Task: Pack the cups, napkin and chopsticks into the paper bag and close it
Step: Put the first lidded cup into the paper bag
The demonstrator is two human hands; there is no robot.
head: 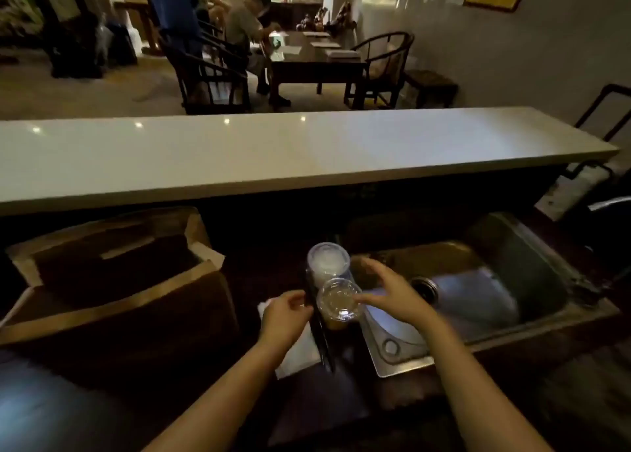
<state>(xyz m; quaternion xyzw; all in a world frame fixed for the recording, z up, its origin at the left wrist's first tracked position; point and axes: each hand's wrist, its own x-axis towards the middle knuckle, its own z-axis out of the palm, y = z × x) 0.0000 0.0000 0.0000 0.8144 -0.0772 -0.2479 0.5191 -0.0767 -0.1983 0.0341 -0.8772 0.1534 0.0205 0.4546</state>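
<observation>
Two clear lidded plastic cups stand on the dark counter: a far cup (327, 262) with a pale drink and a near cup (339, 302) with a brownish drink. My right hand (389, 292) touches the near cup's right side with spread fingers. My left hand (285, 313) hovers just left of that cup, fingers curled and apart. A white napkin (298, 352) lies under my left hand, with dark chopsticks (322, 339) along its right edge. The brown paper bag (119, 301) stands open at the left.
A steel sink (478, 287) lies directly right of the cups. A long white raised countertop (273, 151) runs across behind. Beyond it are a dark table, chairs and seated people.
</observation>
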